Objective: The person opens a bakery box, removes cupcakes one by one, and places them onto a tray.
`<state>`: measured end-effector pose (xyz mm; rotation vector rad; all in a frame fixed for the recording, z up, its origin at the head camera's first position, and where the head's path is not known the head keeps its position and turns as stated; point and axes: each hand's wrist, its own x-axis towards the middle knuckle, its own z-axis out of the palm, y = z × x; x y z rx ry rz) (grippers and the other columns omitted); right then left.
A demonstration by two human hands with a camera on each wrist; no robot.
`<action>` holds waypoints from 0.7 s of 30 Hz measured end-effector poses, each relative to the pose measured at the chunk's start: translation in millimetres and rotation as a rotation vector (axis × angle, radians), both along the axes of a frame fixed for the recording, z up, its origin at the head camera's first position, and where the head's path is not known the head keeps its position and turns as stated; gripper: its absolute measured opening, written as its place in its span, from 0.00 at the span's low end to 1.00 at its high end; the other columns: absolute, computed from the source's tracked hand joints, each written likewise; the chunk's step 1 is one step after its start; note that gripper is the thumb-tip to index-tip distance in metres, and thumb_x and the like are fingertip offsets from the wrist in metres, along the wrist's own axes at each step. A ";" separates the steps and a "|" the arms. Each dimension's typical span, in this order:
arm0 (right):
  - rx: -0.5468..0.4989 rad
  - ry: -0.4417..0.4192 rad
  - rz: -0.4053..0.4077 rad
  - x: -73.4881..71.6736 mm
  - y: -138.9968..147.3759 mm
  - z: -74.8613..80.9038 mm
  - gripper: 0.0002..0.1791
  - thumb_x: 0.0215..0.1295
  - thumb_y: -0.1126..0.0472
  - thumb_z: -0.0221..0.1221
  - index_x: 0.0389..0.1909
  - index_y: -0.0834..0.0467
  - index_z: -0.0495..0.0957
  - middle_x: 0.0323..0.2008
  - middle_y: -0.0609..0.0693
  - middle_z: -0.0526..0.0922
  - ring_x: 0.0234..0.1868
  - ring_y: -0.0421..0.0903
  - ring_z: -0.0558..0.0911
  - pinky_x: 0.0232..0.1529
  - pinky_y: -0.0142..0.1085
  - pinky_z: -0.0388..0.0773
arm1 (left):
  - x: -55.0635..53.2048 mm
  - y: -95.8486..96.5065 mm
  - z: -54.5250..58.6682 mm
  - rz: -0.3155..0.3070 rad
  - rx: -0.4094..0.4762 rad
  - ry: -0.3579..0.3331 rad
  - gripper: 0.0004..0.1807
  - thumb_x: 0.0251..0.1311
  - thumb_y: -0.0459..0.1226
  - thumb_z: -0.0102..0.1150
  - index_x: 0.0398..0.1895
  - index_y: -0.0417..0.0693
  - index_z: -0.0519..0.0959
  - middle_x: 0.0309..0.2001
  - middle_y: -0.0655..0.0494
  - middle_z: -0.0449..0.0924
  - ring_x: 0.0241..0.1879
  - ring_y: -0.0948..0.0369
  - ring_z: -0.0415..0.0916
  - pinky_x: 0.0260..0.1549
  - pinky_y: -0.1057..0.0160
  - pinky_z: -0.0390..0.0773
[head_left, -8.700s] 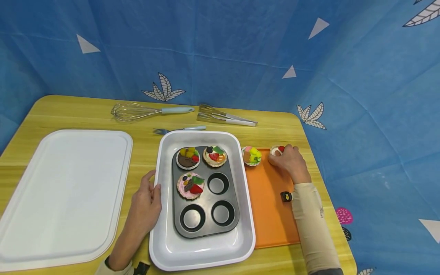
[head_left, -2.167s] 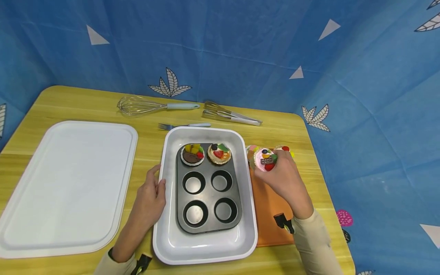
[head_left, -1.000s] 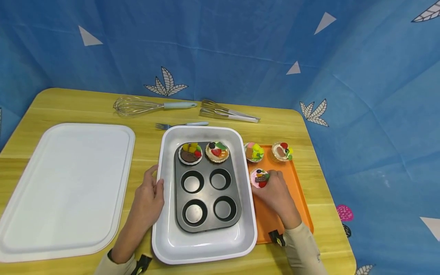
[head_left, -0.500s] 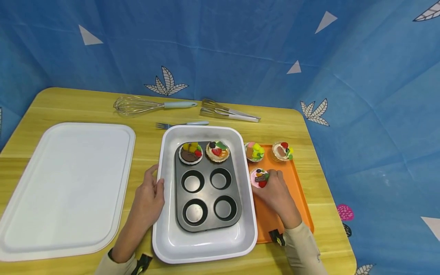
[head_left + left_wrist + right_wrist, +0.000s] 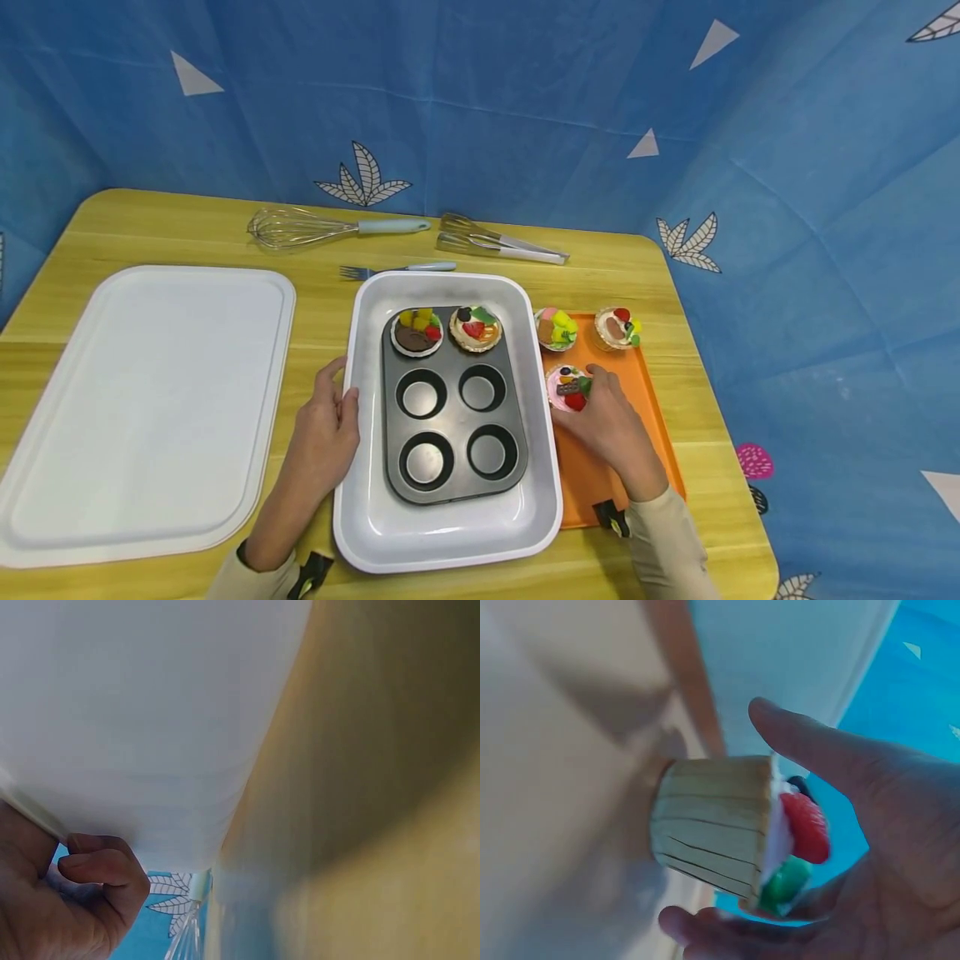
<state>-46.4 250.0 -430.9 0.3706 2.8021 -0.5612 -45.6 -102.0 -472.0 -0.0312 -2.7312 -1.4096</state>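
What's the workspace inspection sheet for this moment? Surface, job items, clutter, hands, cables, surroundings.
Surface: wood-look table.
Job items: pink cupcake upright on orange tray; yellow-topped cupcake and cream cupcake at that tray's far end; muffin tin inside white tub, chocolate cupcake and fruit cupcake in its two far cups.
Clutter: whisk, tongs and fork beyond the tub; white tray to its left.
Hands: left hand grips the tub's left rim; right hand at the pink cupcake, thumb apart from it.
Cables: nothing seen.
Surroundings: blue patterned cloth behind and to the right.
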 end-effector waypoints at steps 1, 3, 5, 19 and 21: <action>0.004 -0.009 0.002 0.9 0.5 2.8 0.60 0.52 0.31 0.67 0.71 0.70 0.56 0.61 0.69 0.67 0.54 0.64 0.75 0.55 0.60 0.73 | 0.0 -0.1 -0.3 -0.001 0.000 0.001 0.25 0.74 0.33 0.48 0.71 0.36 0.61 0.24 0.52 0.68 0.21 0.59 0.67 0.24 0.61 0.68; 0.015 -0.024 0.004 2.3 1.6 9.2 0.62 0.51 0.29 0.67 0.72 0.70 0.55 0.63 0.69 0.66 0.55 0.65 0.75 0.55 0.61 0.73 | 0.2 -0.1 -0.6 0.000 0.001 0.001 0.25 0.74 0.33 0.48 0.71 0.36 0.61 0.24 0.52 0.68 0.21 0.59 0.67 0.24 0.61 0.68; 0.023 -0.023 0.006 3.2 2.6 16.7 0.63 0.51 0.30 0.68 0.73 0.70 0.54 0.64 0.69 0.66 0.56 0.66 0.75 0.55 0.62 0.72 | 0.4 -0.4 -0.7 -0.001 0.000 -0.001 0.25 0.74 0.34 0.47 0.71 0.36 0.61 0.24 0.52 0.68 0.21 0.59 0.67 0.24 0.61 0.68; 0.039 0.191 0.135 -17.6 -15.1 67.0 0.58 0.52 0.36 0.71 0.72 0.67 0.57 0.65 0.68 0.67 0.57 0.65 0.74 0.54 0.62 0.72 | 0.9 -1.2 0.4 -0.002 0.007 0.032 0.24 0.74 0.33 0.46 0.70 0.35 0.62 0.24 0.52 0.67 0.22 0.58 0.66 0.26 0.58 0.69; 0.032 0.204 0.168 -24.7 -21.9 69.0 0.57 0.52 0.38 0.72 0.71 0.68 0.59 0.65 0.67 0.68 0.59 0.64 0.73 0.56 0.61 0.72 | 0.7 -0.9 0.1 -0.002 0.006 0.030 0.24 0.74 0.33 0.47 0.70 0.35 0.62 0.24 0.52 0.67 0.22 0.58 0.66 0.26 0.58 0.69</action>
